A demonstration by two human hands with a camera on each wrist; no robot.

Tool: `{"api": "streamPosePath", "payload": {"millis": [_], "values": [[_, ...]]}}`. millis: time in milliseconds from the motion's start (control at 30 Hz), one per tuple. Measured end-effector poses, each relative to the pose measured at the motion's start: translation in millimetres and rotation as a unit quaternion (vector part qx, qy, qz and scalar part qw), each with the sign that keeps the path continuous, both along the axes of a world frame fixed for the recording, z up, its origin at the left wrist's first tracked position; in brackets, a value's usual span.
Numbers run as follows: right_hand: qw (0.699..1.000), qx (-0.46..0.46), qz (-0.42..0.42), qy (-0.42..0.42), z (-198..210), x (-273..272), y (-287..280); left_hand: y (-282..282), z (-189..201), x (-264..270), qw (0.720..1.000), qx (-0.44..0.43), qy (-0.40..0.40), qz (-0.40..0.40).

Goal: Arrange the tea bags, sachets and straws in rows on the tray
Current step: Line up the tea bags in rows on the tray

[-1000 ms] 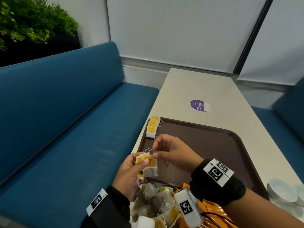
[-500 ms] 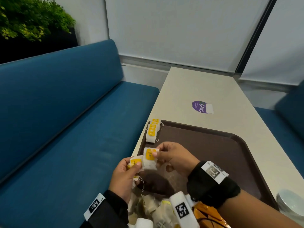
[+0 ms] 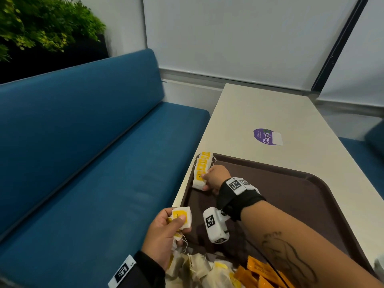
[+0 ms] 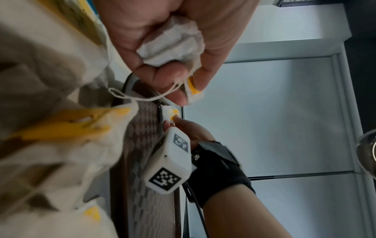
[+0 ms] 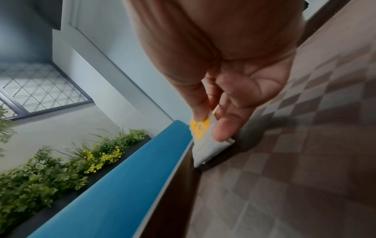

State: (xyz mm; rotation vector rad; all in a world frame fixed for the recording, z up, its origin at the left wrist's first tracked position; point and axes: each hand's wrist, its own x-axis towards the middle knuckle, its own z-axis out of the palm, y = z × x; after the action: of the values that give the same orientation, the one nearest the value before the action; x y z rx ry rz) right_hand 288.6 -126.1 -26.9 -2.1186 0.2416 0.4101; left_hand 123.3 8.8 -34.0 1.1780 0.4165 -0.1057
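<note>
A row of white tea bags with yellow tags [image 3: 202, 166] lies along the far left edge of the brown tray [image 3: 291, 194]. My right hand [image 3: 215, 178] pinches one tea bag [image 5: 205, 136] at the near end of that row, its lower end touching the tray. My left hand [image 3: 166, 229] is at the tray's near left corner and grips a few tea bags [image 3: 182, 218], which show crumpled in the palm [image 4: 173, 43] in the left wrist view. A loose pile of tea bags [image 3: 199, 269] and orange sachets [image 3: 261, 273] lies at the near edge. No straws show.
The tray sits on a cream table [image 3: 270, 113] bearing a purple sticker [image 3: 267, 137]. A blue bench [image 3: 83, 152] runs along the left, with green plants [image 3: 41, 28] behind it. White bowls [image 3: 379, 267] peek in at the right edge.
My right hand took a tea bag from my left hand and carried it forward to the near end of the row. My left hand stayed near the tray's corner.
</note>
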Motion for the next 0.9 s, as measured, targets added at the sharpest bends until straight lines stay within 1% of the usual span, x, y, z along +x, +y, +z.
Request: {"api": "streamPosePath", "payload": {"millis": [100,167,233,267,300,367,400,433,500,533,667,733,767,833,900], "values": [[1.000,-0.029,0.006,-0.001,-2.2,8.2,2.2,3.0,1.0,-3.6,1.000,-0.005,0.009,-0.002],[0.999,-0.038,0.000,0.014,-2.9,10.3,6.1,4.0,2.7,-6.1,1.000,-0.006,0.010,-0.010],[0.999,-0.028,-0.016,0.040,-3.2,9.4,8.2,4.0,4.8,-8.3,1.000,-0.003,0.010,-0.019],[0.999,-0.026,-0.017,0.039,-3.5,8.7,7.4,3.9,5.7,-8.9,1.000,-0.003,0.010,-0.023],[0.999,-0.039,-0.008,0.026,-1.3,7.2,5.2,3.8,6.8,-9.7,1.000,-0.004,0.010,-0.027],[0.997,-0.075,0.008,-0.032,7.9,-1.3,-2.7,3.1,9.7,-10.6,0.999,-0.005,0.005,-0.031],[0.996,-0.069,0.015,-0.053,14.0,-8.6,-6.8,2.5,11.7,-10.8,0.999,-0.007,0.001,-0.032],[0.997,-0.036,0.025,-0.056,22.4,-20.5,-9.8,1.5,14.0,-11.0,0.999,-0.009,-0.003,-0.033],[0.996,0.055,0.064,-0.024,41.1,-47.9,-13.5,-1.5,18.7,-11.2,0.999,-0.015,-0.009,-0.035],[0.992,0.075,0.096,-0.007,50.5,-62.2,-14.9,-3.3,20.8,-11.4,0.999,-0.019,-0.012,-0.036],[0.969,0.096,0.226,0.001,75.6,-104.3,-21.9,-10.8,25.2,-14.8,0.998,-0.014,-0.022,-0.051],[0.962,0.077,0.263,-0.015,78.3,-115.8,-24.6,-14.3,25.5,-17.7,0.998,0.001,-0.027,-0.065],[0.959,0.049,0.276,-0.034,77.8,-120.4,-24.9,-15.8,25.7,-19.3,0.997,0.008,-0.029,-0.073],[0.953,-0.008,0.292,-0.079,74.1,-127.3,-25.9,-18.2,26.3,-22.6,0.995,0.030,-0.031,-0.092],[0.948,-0.043,0.297,-0.109,72.1,-133.0,-28.0,-19.0,27.2,-26.1,0.992,0.053,-0.032,-0.107]]}}
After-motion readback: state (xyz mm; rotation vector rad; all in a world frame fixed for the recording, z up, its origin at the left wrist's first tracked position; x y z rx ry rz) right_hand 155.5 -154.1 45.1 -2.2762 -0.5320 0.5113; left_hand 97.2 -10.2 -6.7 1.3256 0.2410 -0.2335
